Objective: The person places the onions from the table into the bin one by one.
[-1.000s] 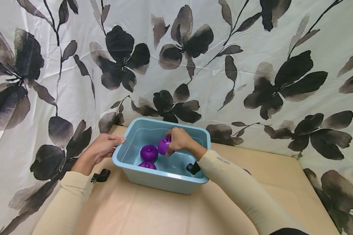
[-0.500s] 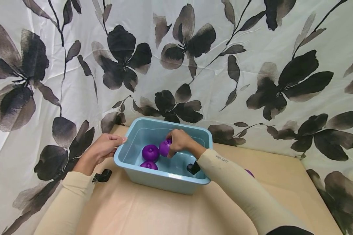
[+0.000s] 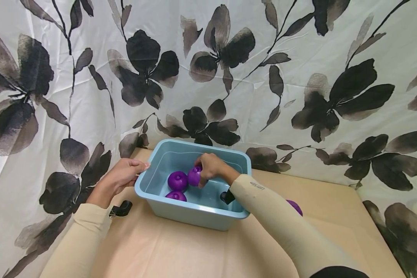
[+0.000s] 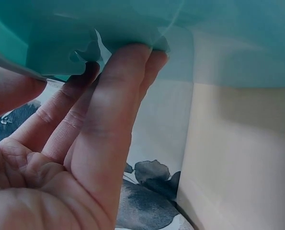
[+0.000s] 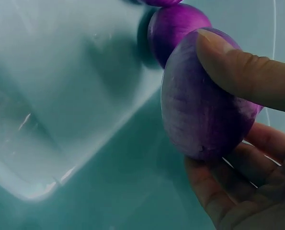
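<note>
A light blue plastic tub (image 3: 191,222) sits on the table. At its left end my left hand (image 3: 122,173) grips the rim, thumb on top and fingers underneath, as the left wrist view shows close up. Inside the tub, my right hand (image 3: 211,168) holds a glossy purple onion (image 5: 204,100) between thumb and fingers. That onion is streaked, paler on one side. Beside it on the tub's left are two more purple onions, one behind (image 3: 177,180) and one in front (image 3: 175,195), the front one partly covered by the rim.
Another purple object (image 3: 294,207) lies on the table to the right, mostly hidden by the right sleeve. A white curtain with dark flowers (image 3: 215,50) hangs close behind the tub. Beige cloth (image 3: 166,251) covers the table.
The onion in my right hand has come slightly down, close against the onion behind on the left. The right forearm shifts a little, showing more of the purple object beyond it. My left hand stays put.
</note>
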### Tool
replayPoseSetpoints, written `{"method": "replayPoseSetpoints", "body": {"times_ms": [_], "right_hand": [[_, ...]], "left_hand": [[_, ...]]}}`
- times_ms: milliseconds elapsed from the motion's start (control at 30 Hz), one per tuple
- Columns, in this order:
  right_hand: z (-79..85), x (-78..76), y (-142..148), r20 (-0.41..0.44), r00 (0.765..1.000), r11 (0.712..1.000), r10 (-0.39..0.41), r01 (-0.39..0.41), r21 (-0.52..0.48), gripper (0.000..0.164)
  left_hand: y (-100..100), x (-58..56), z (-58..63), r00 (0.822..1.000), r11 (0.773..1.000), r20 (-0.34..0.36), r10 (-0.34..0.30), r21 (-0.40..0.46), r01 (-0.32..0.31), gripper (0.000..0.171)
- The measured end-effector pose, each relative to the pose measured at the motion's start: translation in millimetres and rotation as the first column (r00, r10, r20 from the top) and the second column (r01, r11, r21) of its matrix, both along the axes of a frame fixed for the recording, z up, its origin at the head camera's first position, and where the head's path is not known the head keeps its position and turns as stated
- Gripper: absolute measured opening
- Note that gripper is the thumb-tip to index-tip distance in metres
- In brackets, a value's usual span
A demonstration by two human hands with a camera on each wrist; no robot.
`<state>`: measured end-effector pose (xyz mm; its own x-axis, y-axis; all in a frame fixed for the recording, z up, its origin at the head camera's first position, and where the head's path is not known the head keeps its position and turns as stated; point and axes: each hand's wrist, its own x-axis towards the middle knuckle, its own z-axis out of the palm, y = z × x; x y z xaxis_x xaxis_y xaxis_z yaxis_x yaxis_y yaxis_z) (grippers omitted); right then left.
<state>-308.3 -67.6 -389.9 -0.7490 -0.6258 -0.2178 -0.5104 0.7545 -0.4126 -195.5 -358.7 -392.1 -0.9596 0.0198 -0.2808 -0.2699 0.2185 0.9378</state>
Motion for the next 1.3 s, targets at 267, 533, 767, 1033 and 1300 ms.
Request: {"method": "replayPoseSetpoints", "body": {"times_ms": [267, 533, 767, 1033, 1300], "right_hand": [[-9.1, -4.7, -5.8, 0.000, 1.000, 0.998, 0.030, -0.030, 0.057, 0.070], [-18.1, -5.3, -9.9, -0.007, 0.998, 0.990, 0.063, -0.062, 0.126, 0.066], [-22.8, -4.5, -13.7, -0.022, 0.997, 0.983, 0.073, -0.068, 0.171, 0.071], [-22.7, -4.3, -15.2, -0.021, 0.997, 0.978, 0.069, -0.063, 0.198, 0.071], [-3.4, -3.6, -5.4, -0.050, 0.999, 0.989, 0.005, 0.003, 0.147, 0.063]], "left_hand": [[1.0, 1.5, 0.0, 1.000, 1.000, 0.000, 0.013, 0.001, -0.013, 0.048], [1.8, 0.2, -0.7, 1.000, 1.000, 0.002, 0.013, -0.007, -0.013, 0.048], [1.5, -0.2, -0.9, 1.000, 1.000, 0.002, 0.008, -0.013, -0.008, 0.048], [-0.3, -0.2, 0.5, 1.000, 1.000, -0.001, 0.010, -0.026, -0.010, 0.050], [-0.3, 2.2, -0.7, 1.000, 0.999, 0.001, 0.007, -0.039, -0.007, 0.049]]}}
